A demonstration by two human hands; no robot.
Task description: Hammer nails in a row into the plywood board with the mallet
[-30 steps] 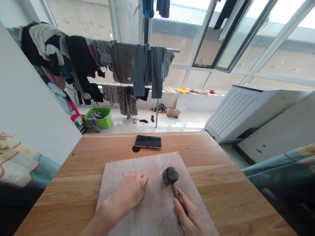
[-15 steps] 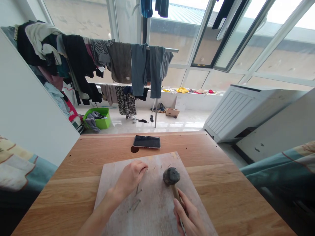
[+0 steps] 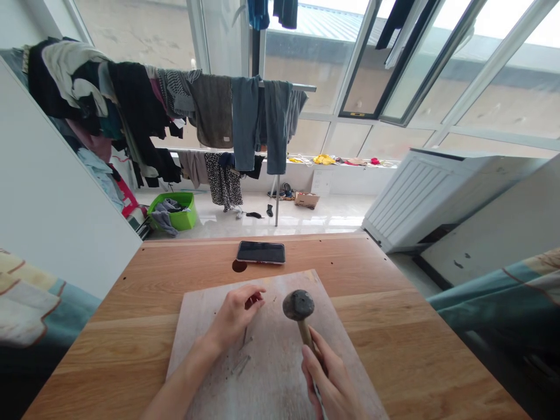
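A pale, worn wooden board (image 3: 271, 361) lies on the table. Over its upper left part is my left hand (image 3: 238, 312), thumb and forefinger parted, with no held object visible between them. My right hand (image 3: 330, 373) is wrapped round the wooden handle of a mallet (image 3: 298, 305). The mallet's dark, rounded head is raised over the right half of the board. Loose nails (image 3: 241, 364) lie on the board below my left hand. A small nail (image 3: 275, 299) shows to the right of my left fingertips; others near the mallet head are partly hidden.
A phone (image 3: 261, 252) lies beyond the board, beside a round hole (image 3: 239, 266) in the wooden table (image 3: 394, 326). Past the table are a laundry rack (image 3: 301, 88) hung with clothes, a green basket (image 3: 186, 219) and a white ribbed cabinet (image 3: 406, 192).
My left thumb and forefinger have parted from a pinch. The mallet head has moved a little left and up, towards my left hand, with my right hand still gripping the handle.
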